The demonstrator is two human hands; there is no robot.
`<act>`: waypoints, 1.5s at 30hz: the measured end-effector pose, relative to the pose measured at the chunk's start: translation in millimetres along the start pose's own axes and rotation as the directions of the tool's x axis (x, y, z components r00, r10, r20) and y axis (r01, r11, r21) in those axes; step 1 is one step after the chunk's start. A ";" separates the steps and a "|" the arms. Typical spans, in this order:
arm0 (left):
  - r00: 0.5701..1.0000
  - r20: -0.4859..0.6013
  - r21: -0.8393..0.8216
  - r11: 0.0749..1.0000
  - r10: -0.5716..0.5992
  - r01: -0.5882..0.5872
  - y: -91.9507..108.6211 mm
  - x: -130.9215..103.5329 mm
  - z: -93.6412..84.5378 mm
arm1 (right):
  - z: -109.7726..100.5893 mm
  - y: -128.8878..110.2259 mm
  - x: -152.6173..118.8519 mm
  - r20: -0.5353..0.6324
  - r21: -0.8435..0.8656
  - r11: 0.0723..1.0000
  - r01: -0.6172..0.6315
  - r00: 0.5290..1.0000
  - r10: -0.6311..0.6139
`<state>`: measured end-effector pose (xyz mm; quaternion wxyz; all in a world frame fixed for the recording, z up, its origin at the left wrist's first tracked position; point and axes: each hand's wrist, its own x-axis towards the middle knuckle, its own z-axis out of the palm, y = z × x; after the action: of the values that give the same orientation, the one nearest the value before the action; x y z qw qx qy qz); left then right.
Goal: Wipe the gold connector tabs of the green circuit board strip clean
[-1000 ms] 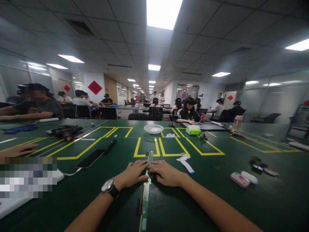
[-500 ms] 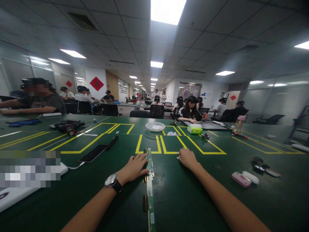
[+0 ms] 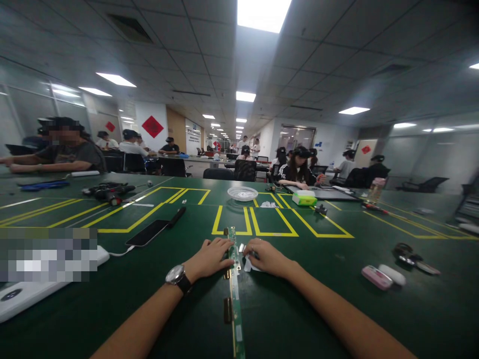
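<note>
A long, narrow green circuit board (image 3: 235, 304) with brown flexible tabs on its left edge lies lengthwise on the green table. My left hand (image 3: 213, 258), with a watch on the wrist, rests on the upper part of the board, fingers spread across it. Just right of the board, my right hand (image 3: 267, 257) is closed on a thin white sheet (image 3: 250, 264), whose edge shows under the fingers. A small pale piece (image 3: 241, 248) shows between that hand and the board.
A black phone (image 3: 148, 233) with a white cable lies left. Beyond are a clear round dish (image 3: 242, 193), a green-and-white packet (image 3: 304, 198) and a drill-like tool (image 3: 108, 192). A pink case (image 3: 376, 277) lies right. People sit around other tables.
My right hand has moved left, close to the board, bringing the white sheet with it. My left hand stays on the board. The view has shifted slightly.
</note>
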<state>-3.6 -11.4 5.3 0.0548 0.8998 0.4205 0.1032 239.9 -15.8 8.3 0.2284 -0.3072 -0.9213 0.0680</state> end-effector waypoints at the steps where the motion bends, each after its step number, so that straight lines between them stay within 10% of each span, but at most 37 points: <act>1: 1.000 0.004 0.002 1.000 0.001 -0.001 0.2 0.1 -0.3 | -1.7 0.4 -0.4 0.004 0.013 1.000 0.013 1.000 -0.014; 45: 0.995 0.099 -0.034 0.999 -0.001 0.004 -2.8 2.5 1.9 | -5.8 -0.9 -0.9 0.063 0.011 0.996 0.086 0.994 -0.086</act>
<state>-3.7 -7.7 3.3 0.0913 0.9022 0.4164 0.0655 242.8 -17.2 13.4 0.2032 -0.2640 -0.9402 0.0715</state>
